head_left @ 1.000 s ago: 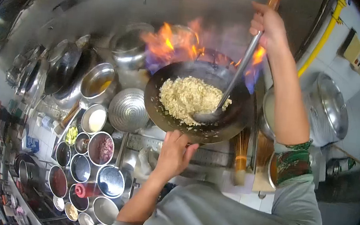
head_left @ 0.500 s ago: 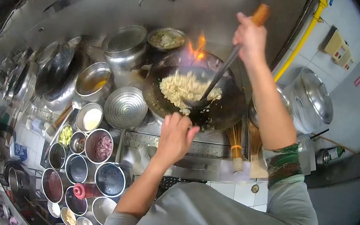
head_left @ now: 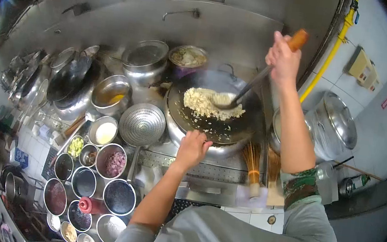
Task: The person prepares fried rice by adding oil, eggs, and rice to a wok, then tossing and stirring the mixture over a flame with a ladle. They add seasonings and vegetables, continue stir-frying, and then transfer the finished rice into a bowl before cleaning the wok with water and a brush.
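Note:
A black wok (head_left: 246, 120) sits on the stove with pale, chopped food (head_left: 200, 101) heaped in its middle and small bits scattered below. My right hand (head_left: 284, 59) is wrapped round the wooden-ended handle of a long metal ladle (head_left: 252, 82), held above and right of the wok. The ladle's bowl rests in the food. At the wok's near edge is my left hand (head_left: 193, 149), its fingers curled over the rim, where a handle or cloth, if any, is hidden.
Left of the wok stand a perforated strainer (head_left: 142, 124), a pot of yellowish liquid (head_left: 111, 94) and several ingredient containers, one with chopped purple onion (head_left: 116, 163). A bamboo brush (head_left: 251, 167) is at the near right, a lidded steel pot (head_left: 336, 119) farther right.
The flame behind the wok is gone from sight. The wok sits flatter, the food has settled, and the view has shifted. My right hand has moved right with the ladle.

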A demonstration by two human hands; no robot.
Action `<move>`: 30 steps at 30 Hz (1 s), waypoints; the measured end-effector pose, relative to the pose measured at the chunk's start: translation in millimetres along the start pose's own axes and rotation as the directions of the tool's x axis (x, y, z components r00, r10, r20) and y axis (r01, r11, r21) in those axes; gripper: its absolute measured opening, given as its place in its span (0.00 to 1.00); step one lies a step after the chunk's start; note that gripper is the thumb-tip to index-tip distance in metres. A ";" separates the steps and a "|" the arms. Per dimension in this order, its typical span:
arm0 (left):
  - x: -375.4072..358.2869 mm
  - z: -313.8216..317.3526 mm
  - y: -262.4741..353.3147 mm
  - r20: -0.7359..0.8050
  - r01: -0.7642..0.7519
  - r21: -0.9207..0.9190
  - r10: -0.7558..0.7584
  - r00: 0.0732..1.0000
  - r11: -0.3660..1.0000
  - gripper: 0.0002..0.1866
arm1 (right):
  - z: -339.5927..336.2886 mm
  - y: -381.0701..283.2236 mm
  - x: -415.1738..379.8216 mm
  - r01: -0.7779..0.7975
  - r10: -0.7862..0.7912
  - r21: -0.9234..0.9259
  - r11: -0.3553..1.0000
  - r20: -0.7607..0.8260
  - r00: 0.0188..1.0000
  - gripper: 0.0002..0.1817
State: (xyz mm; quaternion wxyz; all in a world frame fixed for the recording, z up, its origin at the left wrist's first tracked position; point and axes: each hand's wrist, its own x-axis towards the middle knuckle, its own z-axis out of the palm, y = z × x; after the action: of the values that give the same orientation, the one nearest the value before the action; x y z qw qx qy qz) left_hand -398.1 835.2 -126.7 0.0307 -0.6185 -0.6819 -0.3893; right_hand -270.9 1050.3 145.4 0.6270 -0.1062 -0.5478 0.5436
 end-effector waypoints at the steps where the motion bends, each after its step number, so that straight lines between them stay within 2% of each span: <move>1: 0.6 -0.1 -1.0 -0.030 -0.008 -0.018 0.008 1.000 1.000 0.12 | -4.2 12.2 0.2 0.011 -0.011 0.014 1.000 -0.012 1.000 0.15; 3: -0.8 3.4 0.5 -0.077 -0.029 -0.062 0.024 0.997 0.998 0.13 | -22.8 57.1 -7.7 0.030 -0.028 0.032 0.999 -0.050 0.998 0.17; 4: -1.8 -1.0 4.5 -0.070 0.004 -0.067 -0.008 0.998 0.998 0.14 | -21.2 86.4 -19.7 -0.048 0.043 -0.063 0.997 -0.080 0.996 0.18; 5: -4.8 -13.2 11.0 -0.059 0.037 -0.070 -0.041 0.997 0.997 0.16 | -28.9 102.8 -17.7 -0.136 0.128 0.095 0.986 0.087 0.988 0.17; 7: -16.7 -35.9 17.0 -0.087 0.098 -0.034 -0.100 0.991 0.995 0.20 | -14.8 91.3 6.7 -0.185 0.181 0.041 0.982 0.083 0.980 0.17; 10: -53.1 -70.4 1.4 -0.099 0.212 0.021 -0.209 0.973 0.977 0.23 | -3.6 62.5 26.0 -0.097 0.096 0.048 0.994 0.031 0.995 0.16; 13: -96.0 -75.5 -20.2 -0.081 0.424 0.050 -0.420 0.904 0.904 0.24 | -4.7 113.9 7.4 -0.092 0.091 0.037 0.995 0.006 0.996 0.16; 14: -108.8 -75.1 -28.8 -0.061 0.469 0.070 -0.466 0.883 0.880 0.26 | -10.7 131.3 14.8 -0.135 0.112 0.086 0.987 0.231 0.966 0.16; 17: -158.1 -67.3 -54.5 0.034 0.611 0.120 -0.618 0.785 0.783 0.32 | 13.6 96.6 54.4 -0.298 0.334 -0.268 0.916 0.099 0.937 0.17; 19: -177.7 -59.1 -73.7 0.123 0.711 0.117 -0.721 0.682 0.693 0.38 | 2.2 66.6 65.8 -0.304 0.316 -0.109 0.946 0.116 0.942 0.18; 20: -183.2 -57.6 -69.8 0.126 0.787 -0.032 -0.779 0.615 0.616 0.42 | -13.0 58.5 57.1 -0.257 0.268 -0.088 0.962 0.148 0.952 0.19; 21: -188.0 -57.4 -68.1 0.200 0.830 -0.063 -0.808 0.555 0.554 0.42 | -24.3 53.2 37.3 -0.214 0.222 -0.064 0.975 0.167 0.961 0.19; 23: -180.0 -51.6 -73.1 0.350 0.884 -0.119 -0.814 0.463 0.452 0.42 | -33.3 71.4 -16.3 -0.172 0.175 -0.052 0.984 0.074 0.982 0.21; 24: -181.1 -44.7 -74.0 0.338 0.859 -0.231 -0.790 0.511 0.457 0.40 | -42.0 80.6 -36.4 -0.125 0.126 -0.025 0.992 0.063 0.990 0.21; 25: -177.4 -45.9 -72.5 0.355 0.871 -0.198 -0.796 0.491 0.449 0.39 | -53.7 86.6 -58.0 -0.080 0.080 -0.002 0.997 0.046 0.996 0.21; 27: -166.5 -45.9 -68.2 0.379 0.892 -0.146 -0.808 0.450 0.428 0.37 | -74.2 84.7 -98.8 -0.022 0.030 -0.077 0.997 0.093 0.995 0.18; 29: -176.9 -37.8 -84.9 0.415 0.886 -0.195 -0.783 0.462 0.420 0.35 | -102.0 81.4 -139.7 0.031 0.082 -0.502 0.864 0.200 0.976 0.08; 30: -183.2 -35.3 -89.9 0.434 0.885 -0.216 -0.771 0.466 0.413 0.34 | -97.9 56.1 -155.9 -0.058 0.227 -0.565 0.823 0.234 0.945 0.09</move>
State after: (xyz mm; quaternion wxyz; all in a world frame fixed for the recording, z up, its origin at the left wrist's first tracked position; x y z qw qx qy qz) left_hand -448.9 671.1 -242.3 -0.3909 -0.2320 -0.7963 -0.3991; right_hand -194.2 992.8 -21.5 0.4393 -0.2421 -0.7573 0.4182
